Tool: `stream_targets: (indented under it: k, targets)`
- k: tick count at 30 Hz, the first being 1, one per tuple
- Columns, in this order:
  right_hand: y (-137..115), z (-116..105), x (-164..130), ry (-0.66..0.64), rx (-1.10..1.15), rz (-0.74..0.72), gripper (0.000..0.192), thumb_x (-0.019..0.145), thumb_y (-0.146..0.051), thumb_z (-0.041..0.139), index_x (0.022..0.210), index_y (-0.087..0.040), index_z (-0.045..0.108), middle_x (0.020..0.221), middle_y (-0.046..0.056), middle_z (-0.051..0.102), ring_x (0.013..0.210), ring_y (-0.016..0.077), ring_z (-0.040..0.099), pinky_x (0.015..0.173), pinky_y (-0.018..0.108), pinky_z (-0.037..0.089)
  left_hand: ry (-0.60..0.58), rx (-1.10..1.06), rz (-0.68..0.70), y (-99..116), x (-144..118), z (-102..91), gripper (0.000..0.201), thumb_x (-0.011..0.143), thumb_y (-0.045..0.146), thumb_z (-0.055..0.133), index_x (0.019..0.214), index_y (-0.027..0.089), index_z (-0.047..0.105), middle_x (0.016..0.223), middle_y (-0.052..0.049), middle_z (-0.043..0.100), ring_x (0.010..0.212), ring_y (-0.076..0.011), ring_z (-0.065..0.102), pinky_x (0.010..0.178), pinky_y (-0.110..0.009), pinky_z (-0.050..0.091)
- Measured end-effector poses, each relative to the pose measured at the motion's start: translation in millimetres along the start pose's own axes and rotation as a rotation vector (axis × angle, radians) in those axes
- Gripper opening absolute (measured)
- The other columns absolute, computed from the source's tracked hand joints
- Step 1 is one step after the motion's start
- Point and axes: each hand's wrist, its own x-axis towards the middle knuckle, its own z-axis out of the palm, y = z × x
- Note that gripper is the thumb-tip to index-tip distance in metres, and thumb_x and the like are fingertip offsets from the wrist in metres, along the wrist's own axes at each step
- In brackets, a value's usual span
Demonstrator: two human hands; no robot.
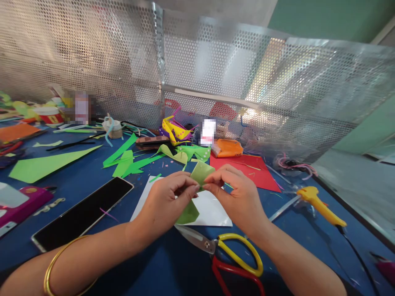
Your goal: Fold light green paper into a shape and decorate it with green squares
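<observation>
Just above the white sheet (212,211), the left hand (168,201) and the right hand (239,197) both pinch the green paper piece (200,174) between thumb and fingertips, so the folding step seems in hand, and the next move likely needs a firm, even crease.

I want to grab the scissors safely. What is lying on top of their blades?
The left hand and wrist hang over the scissors, hiding the blade tips. Only the pivot and yellow and red handles show.
</observation>
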Motion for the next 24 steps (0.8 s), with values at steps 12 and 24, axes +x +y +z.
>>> stream_targets:
  k: [12, 24]
  targets:
    - [0, 1, 0, -0.097, 0.014, 0.003, 0.013, 0.085, -0.018, 0.064, 0.074, -0.020, 0.060, 0.074, -0.001, 0.058, 0.073, 0.0150, 0.053, 0.069, 0.030, 0.037, -0.010, 0.036, 0.026, -2, 0, 0.6, 0.023, 0.090, 0.026, 0.055, 0.076, 0.018, 0.071, 0.083, -0.004, 0.068, 0.077, -0.0154, 0.063, 0.068, -0.025, 0.046]
    - [9, -1, 7, -0.089, 0.622, 0.541, 0.018, 0.074, -0.035, 0.068, 0.069, -0.019, 0.062, 0.064, -0.003, 0.054, 0.062, 0.0126, 0.045, 0.060, 0.028, 0.035, 0.026, -0.012, 0.039, -8, -1, 1.0, 0.020, 0.087, 0.025, 0.060, 0.071, 0.019, 0.072, 0.075, -0.002, 0.067, 0.073, -0.0137, 0.063, 0.066, -0.023, 0.047]
